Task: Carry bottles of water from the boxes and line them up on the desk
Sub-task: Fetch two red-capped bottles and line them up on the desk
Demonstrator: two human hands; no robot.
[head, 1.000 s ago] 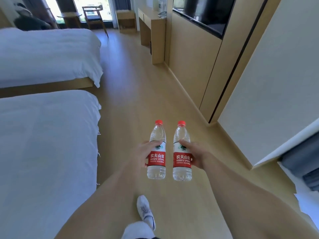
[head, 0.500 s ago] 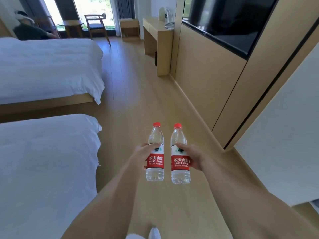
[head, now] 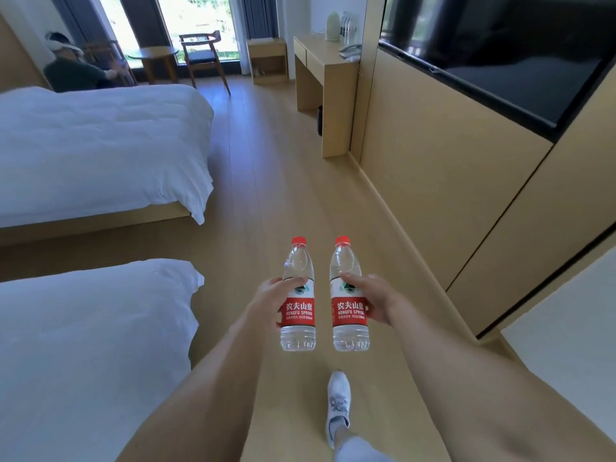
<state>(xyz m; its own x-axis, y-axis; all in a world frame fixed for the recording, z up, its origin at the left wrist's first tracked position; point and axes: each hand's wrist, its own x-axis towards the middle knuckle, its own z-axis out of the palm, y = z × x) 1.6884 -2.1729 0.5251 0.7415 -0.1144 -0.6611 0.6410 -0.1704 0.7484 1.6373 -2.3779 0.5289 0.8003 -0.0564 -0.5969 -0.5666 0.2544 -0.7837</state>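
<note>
Both beds have slid nearer and lower in view since the earlier frames, and the desk (head: 325, 66) at the far right now stands larger and closer, while a white shoe (head: 338, 403) has come forward on the wooden floor (head: 266, 181) below the bottles. The left hand (head: 266, 303) grips the left bottle (head: 297, 295) around its red label, thumb curled across the front just above the label. The right hand (head: 373, 300) grips the right bottle (head: 350, 295) the same way, its thumb lying across the clear shoulder above the label. Both bottles are upright, red caps on top, held side by side and apart, in the air above the floor, well short of the desk. On the far end of the desk stand a pale kettle (head: 333, 21) and some small items too blurred to tell. A dark screen (head: 500, 58) hangs on the wooden wall panel at right. On the left lie the near bed (head: 93, 345) and the far bed (head: 100, 148), both in white covers. Beyond them, by the window, are a wooden chair (head: 203, 56), a round table (head: 153, 56) and a seated person (head: 75, 70) at far left.
</note>
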